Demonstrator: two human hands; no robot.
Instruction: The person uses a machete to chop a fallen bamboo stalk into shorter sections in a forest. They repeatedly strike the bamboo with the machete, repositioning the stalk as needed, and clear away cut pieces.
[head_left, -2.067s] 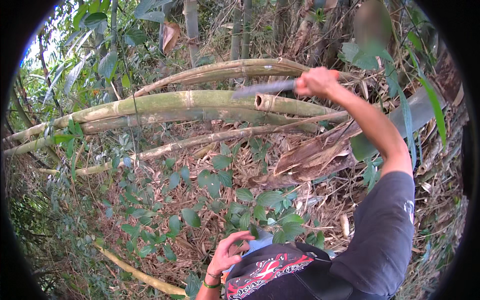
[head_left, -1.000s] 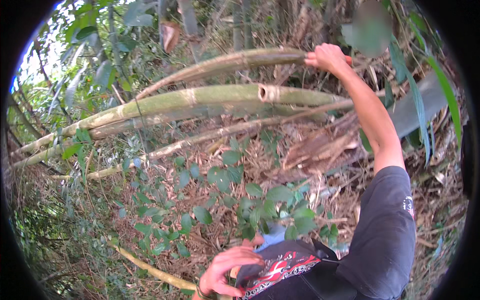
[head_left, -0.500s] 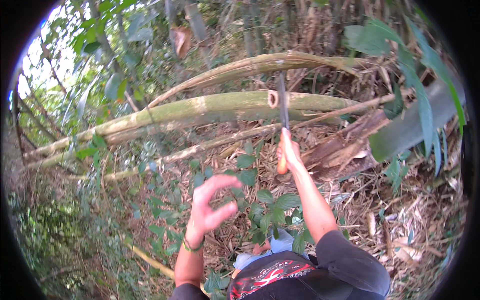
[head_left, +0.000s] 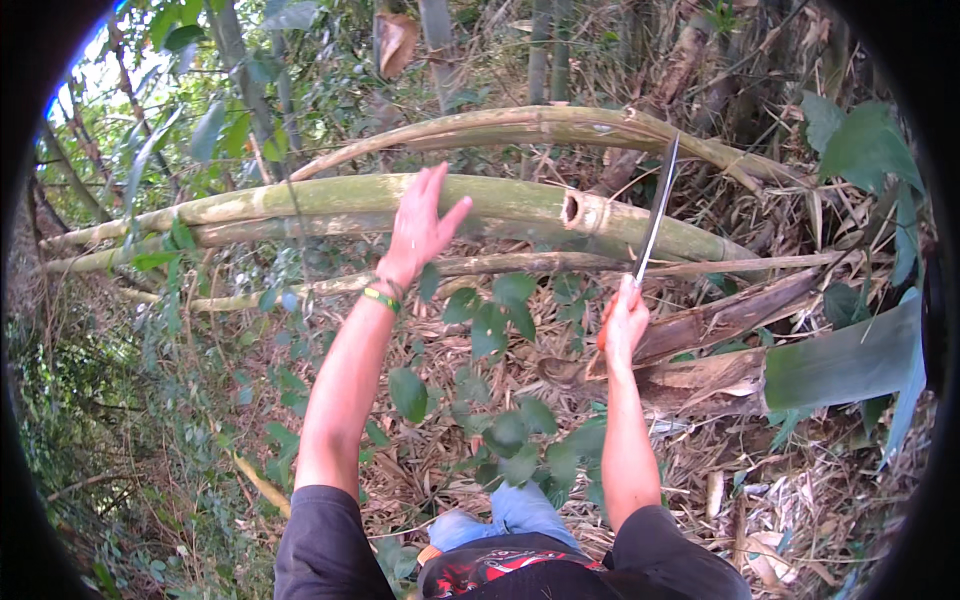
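My right hand (head_left: 624, 322) is wrapped around the orange handle of a machete (head_left: 657, 218), its long blade pointing up and slightly right. That blade crosses in front of a thick green bamboo pole (head_left: 510, 198), right of a pale-edged hole (head_left: 572, 209) cut in it. My left hand (head_left: 422, 228), with bracelets at the wrist, reaches to the same pole left of the hole. Its fingers are stretched out and the thumb stands apart; whether the palm touches the pole I cannot tell.
An arched, split bamboo stem (head_left: 500, 125) lies behind the pole, a thin stem (head_left: 540, 262) in front. At right rests a thick green bamboo piece (head_left: 845, 362) with brown sheath. Leafy plants (head_left: 505, 435) grow before me over dry leaf litter; upright stalks (head_left: 437, 50) stand behind.
My left hand has moved from in front of my body up to the pole, its fingers straightening. My right hand has carried the machete right, away from beside the hole. The view has shifted.
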